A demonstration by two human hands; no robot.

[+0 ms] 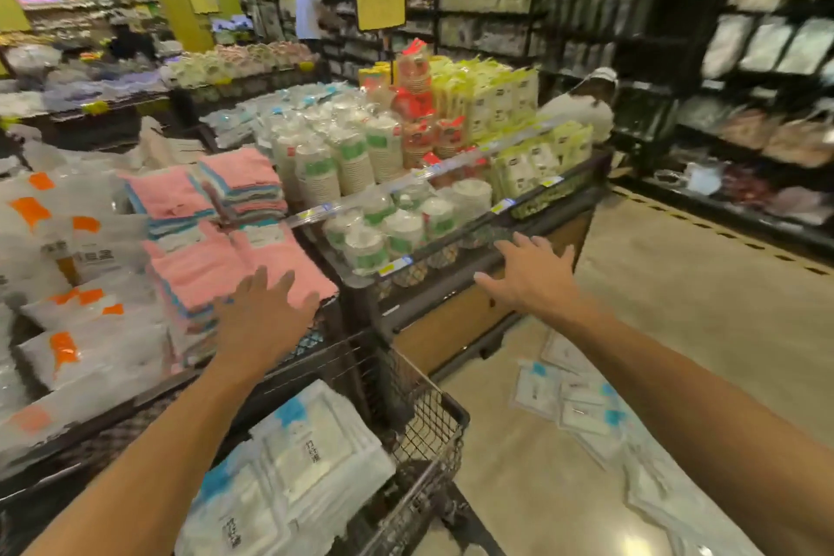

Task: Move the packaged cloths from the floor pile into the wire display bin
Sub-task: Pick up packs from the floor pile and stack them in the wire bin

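White plastic packets with blue labels, the packaged cloths (289,465), are already lying stacked in the wire display bin (433,429) at the bottom of the view, pushed toward its left side so that the right corner is sitting open, likely to take more. The rest of the floor pile (582,411) is lying scattered flat on the tan floor (677,307) just to the right of the bin, within an easy stoop, which is probably why it was dropped there.

Neither hand is carrying anything. The left hand (264,321) is hovering with fingers spread over the near edge of a stack of pink towels (239,266); I cannot tell whether it is touching them. The right hand (532,275) is reaching forward, its grip splayed wide and empty, over the dark rim of the neighbouring display stand (451,284) that is holding stacks of wrapped paper cups (361,158). Both arms being out like this looks like balancing or steadying while turning.

Judging by what is lying on the floor, the job is only partly done, and the next move calls for bending right toward the pile.
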